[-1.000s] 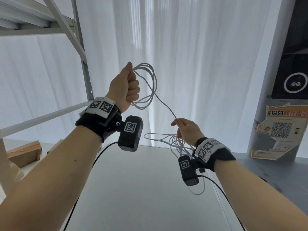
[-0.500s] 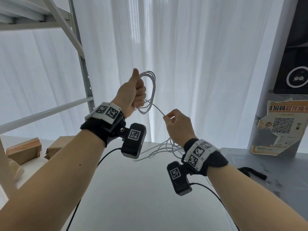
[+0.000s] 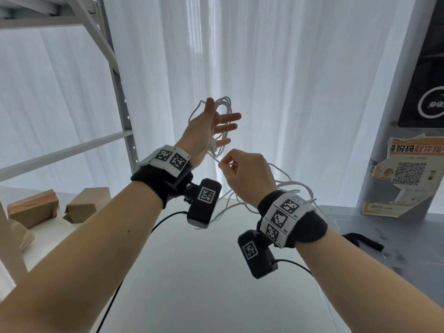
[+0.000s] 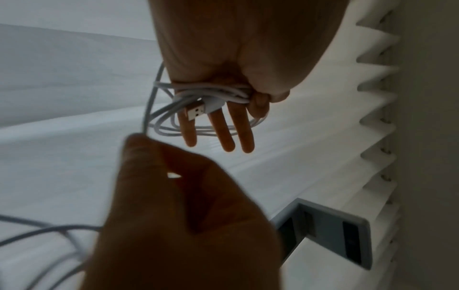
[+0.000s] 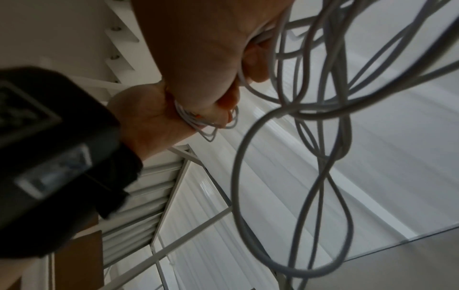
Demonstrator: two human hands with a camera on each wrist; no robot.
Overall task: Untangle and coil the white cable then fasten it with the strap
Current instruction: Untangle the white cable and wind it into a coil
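Note:
My left hand [image 3: 216,121] is raised with three fingers spread straight, and a coil of the white cable [image 3: 222,109] lies across its palm. In the left wrist view one curled finger [image 4: 258,105] clamps the coil [image 4: 211,94], and a USB plug [image 4: 196,112] sticks out below it. Just under it, my right hand [image 3: 222,164] pinches a single strand coming off the coil. The rest of the cable hangs in tangled loops [image 3: 288,188] behind my right wrist, large and blurred in the right wrist view [image 5: 323,121]. The black strap [image 3: 362,241] lies on the grey surface at the right.
A white table [image 3: 192,272] lies below my arms, with a grey surface [image 3: 403,255] beside it on the right. Two cardboard boxes [image 3: 33,207] [image 3: 87,204] sit at the left under a metal shelf frame [image 3: 120,97]. A QR poster [image 3: 408,174] is stuck to the right wall.
My left hand has opened from a fist, its fingers now spread with the coil across the palm. My right hand has risen leftward, bringing its strand close under the coil.

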